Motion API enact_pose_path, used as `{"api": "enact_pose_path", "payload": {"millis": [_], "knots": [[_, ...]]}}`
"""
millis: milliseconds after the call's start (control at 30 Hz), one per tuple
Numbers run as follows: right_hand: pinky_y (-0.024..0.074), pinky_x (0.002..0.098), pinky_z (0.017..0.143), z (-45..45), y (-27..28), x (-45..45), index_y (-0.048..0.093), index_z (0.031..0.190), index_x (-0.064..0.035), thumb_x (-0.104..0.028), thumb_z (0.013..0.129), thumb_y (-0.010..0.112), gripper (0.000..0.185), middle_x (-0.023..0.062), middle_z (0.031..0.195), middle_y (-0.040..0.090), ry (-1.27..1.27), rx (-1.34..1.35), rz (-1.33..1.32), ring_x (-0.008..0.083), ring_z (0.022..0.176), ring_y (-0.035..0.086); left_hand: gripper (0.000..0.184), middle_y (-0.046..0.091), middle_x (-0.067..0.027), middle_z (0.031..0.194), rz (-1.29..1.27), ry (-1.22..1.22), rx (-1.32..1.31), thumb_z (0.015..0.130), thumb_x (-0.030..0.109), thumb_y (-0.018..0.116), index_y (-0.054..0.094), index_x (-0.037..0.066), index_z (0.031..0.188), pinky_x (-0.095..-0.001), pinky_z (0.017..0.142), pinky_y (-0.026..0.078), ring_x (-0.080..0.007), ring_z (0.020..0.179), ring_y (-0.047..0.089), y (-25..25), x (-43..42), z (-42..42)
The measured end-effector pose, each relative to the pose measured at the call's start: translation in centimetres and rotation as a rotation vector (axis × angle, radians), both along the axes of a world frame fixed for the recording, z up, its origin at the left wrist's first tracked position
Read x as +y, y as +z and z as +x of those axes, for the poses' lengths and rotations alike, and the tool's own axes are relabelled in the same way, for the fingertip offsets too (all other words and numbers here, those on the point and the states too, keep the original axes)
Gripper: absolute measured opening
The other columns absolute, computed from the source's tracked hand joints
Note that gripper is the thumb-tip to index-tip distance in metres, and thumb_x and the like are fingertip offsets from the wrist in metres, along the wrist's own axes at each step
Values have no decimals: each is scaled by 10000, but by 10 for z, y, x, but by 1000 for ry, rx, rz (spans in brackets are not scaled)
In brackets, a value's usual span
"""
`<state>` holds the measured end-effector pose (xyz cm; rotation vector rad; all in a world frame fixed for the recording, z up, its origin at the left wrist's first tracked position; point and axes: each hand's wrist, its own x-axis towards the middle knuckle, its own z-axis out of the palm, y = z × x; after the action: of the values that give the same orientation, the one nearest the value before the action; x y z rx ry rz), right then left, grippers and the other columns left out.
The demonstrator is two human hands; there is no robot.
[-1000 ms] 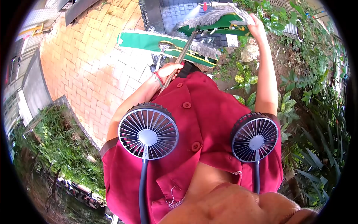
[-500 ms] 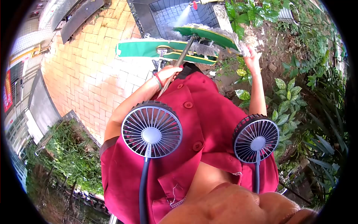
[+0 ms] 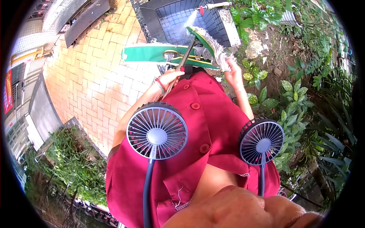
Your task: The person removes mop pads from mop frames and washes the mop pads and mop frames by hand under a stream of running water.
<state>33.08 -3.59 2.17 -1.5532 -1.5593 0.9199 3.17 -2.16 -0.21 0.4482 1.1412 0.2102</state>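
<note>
My left hand (image 3: 170, 78), with a red bead bracelet at its wrist, is wrapped round the mop handles (image 3: 185, 57) in front of my waist. At the far end of one handle is a tilted flat mop head (image 3: 205, 41) with green backing, yellow trim and wet grey fringe. My right hand (image 3: 234, 74) grips the near end of this head by its fringe. Water from a tap with a red handle (image 3: 201, 10) sprays onto the head's far end. A second green flat mop head (image 3: 146, 54) lies crosswise below it, partly covered.
A tiled sink basin (image 3: 173, 22) stands ahead, under the tap. Yellow brick paving (image 3: 87, 79) spreads to the left. Plants (image 3: 296, 95) and soil are on the right. Two neck fans (image 3: 157, 136) hang before my maroon shirt.
The held mop head has swung from nearly crosswise to a steeper slant, its near end coming left and down. My right hand has moved left with it. My left hand keeps its grip.
</note>
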Motion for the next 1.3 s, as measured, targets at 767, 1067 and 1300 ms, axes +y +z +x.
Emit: {"api": "enact_pose_path", "payload": {"millis": [767, 1067, 1300], "knots": [[487, 362, 785, -103, 17, 116, 595, 1025, -193, -17, 652, 568, 413, 84, 1015, 625, 221, -458, 5, 286, 934, 598, 119, 457, 23, 668, -275, 247, -277, 881, 201, 519, 501, 85, 864, -193, 443, 351, -75, 525, 417, -4, 34, -32], [463, 334, 770, -60, 54, 233, 616, 994, -56, -220, 804, 563, 256, 142, 927, 646, 178, -298, 33, 258, 868, 614, 193, 479, 18, 687, -235, 432, -240, 882, 268, 538, 524, 79, 920, -213, 460, 383, -84, 546, 444, -11, 33, -9], [440, 323, 646, -41, 44, 254, 568, 789, -31, -199, 801, 582, 170, 128, 747, 607, 185, -399, 40, 187, 724, 576, 304, 452, 4, 737, -178, 424, -267, 907, 312, 495, 501, 34, 1030, -185, 426, 347, -60, 536, 406, -3, 25, -5]]}}
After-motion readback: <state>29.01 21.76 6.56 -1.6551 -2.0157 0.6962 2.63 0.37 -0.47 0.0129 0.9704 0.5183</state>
